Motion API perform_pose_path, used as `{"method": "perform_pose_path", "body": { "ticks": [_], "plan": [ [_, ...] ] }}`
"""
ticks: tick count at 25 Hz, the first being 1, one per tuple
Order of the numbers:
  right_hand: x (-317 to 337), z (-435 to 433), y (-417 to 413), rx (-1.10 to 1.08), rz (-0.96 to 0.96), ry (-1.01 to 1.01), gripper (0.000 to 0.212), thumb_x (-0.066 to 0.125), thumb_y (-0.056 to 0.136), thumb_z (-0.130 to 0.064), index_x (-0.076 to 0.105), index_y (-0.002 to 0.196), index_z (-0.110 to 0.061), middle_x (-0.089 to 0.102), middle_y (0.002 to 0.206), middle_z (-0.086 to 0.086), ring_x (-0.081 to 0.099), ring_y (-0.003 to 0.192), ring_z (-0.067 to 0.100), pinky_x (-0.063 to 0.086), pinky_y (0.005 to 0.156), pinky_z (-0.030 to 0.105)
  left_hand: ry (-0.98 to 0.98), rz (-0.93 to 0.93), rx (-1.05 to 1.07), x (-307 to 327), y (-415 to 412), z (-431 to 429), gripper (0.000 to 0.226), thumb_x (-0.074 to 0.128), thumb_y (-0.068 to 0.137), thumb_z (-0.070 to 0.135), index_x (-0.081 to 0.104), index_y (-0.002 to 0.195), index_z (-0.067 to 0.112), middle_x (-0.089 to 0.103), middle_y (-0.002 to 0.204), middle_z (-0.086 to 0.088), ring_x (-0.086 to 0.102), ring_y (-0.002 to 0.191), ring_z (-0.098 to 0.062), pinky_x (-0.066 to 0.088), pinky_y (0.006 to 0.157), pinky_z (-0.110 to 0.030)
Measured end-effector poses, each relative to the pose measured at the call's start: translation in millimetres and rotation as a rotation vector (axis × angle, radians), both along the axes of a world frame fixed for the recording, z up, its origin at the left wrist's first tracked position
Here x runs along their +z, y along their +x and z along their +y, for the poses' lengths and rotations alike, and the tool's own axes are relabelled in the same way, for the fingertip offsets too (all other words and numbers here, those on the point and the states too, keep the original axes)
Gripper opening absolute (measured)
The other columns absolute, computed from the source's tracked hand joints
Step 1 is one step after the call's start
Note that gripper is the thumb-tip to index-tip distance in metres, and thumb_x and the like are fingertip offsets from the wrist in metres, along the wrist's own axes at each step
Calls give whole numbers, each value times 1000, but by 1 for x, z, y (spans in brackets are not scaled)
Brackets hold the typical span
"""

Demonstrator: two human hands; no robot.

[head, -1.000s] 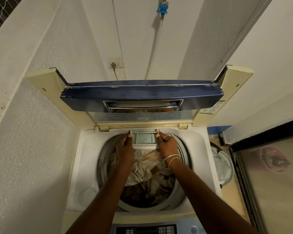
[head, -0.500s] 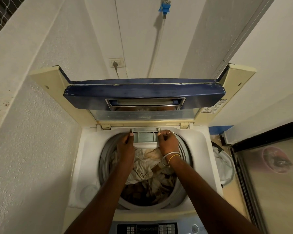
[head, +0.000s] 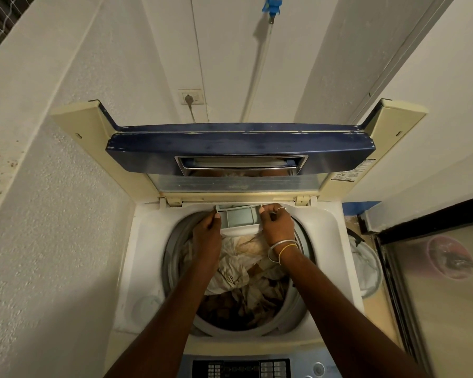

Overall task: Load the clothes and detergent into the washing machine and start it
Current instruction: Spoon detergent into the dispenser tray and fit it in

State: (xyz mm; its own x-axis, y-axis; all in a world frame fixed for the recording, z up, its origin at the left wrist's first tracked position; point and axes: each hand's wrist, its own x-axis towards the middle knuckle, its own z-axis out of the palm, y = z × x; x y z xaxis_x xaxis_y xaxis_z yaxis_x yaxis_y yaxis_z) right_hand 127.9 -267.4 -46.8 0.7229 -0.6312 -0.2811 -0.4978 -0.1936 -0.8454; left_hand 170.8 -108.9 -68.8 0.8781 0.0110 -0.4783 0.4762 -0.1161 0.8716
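Observation:
A white top-loading washing machine [head: 144, 257] stands below me with its blue lid [head: 238, 148] folded upright. Crumpled white and brown clothes [head: 238, 279] fill the drum. At the drum's back rim a grey detergent drawer [head: 239, 216] sticks out. My left hand [head: 206, 236] pinches the drawer's left side. My right hand [head: 277, 227], with bangles on the wrist, grips its right side. The control panel [head: 241, 368] shows at the bottom edge.
White walls close in on the left and behind. A wall socket [head: 191, 97] with a plug and a blue tap [head: 271, 6] with a hose are on the back wall. A white laundry basket [head: 366, 266] and a glossy door [head: 448, 282] sit right of the machine.
Both hands stay on the drawer's sides; the drawer sits a little further in toward the back rim, and my right fingers have curled more tightly around its edge.

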Motion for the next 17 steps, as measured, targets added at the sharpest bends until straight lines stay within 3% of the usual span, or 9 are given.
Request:
{"method": "perform_pose_path", "body": {
  "ticks": [2, 4, 6, 9, 13, 17],
  "plan": [
    [0, 0, -1, -4, -15, -3, 22, 62, 95, -24, 67, 88, -4, 63, 74, -1, 54, 64, 1, 35, 56, 3, 12, -6, -5, 1, 6, -1, 34, 54, 103, 27, 61, 134, 15, 65, 103, 13, 57, 87, 2, 49, 83, -26],
    [-1, 0, 1, -12, -28, 7, 22, 62, 95, -24, 67, 87, -5, 64, 74, -1, 55, 65, 5, 37, 58, 10, 27, -10, -8, 1, 9, -2, 34, 53, 103, 25, 62, 133, 12, 61, 95, 19, 56, 87, 4, 46, 77, -19],
    [0, 2, 0, -22, -43, 14, 17, 63, 95, -21, 67, 87, -6, 64, 75, -2, 56, 67, 6, 38, 59, 9, 29, -11, -15, 4, 5, -1, 34, 54, 103, 26, 62, 133, 13, 64, 102, 14, 61, 97, -7, 51, 86, -27],
    [-1, 4, -4, -37, -92, 53, 7, 64, 93, -13, 66, 88, -8, 64, 76, -2, 57, 68, 3, 38, 58, -1, 36, -2, -12, -5, -1, 1, 32, 56, 101, 33, 64, 128, 17, 69, 118, -3, 65, 110, -26, 54, 98, -51],
    [-5, 6, -4, -46, -93, 56, 5, 66, 92, -17, 66, 88, -14, 66, 79, -3, 61, 74, 8, 40, 63, 5, -2, -4, -1, -6, 4, 5, 7, 59, 100, 32, 64, 104, 34, 67, 101, 11, 64, 100, -13, 54, 98, -48],
    [-2, 5, -1, -60, -58, 36, 13, 65, 94, -23, 68, 88, -12, 66, 79, -2, 60, 73, 10, 42, 68, 17, -10, -15, 37, -2, 12, 1, 7, 61, 99, 26, 67, 102, 25, 68, 92, 8, 63, 88, -12, 54, 92, -44]
  ]
}}
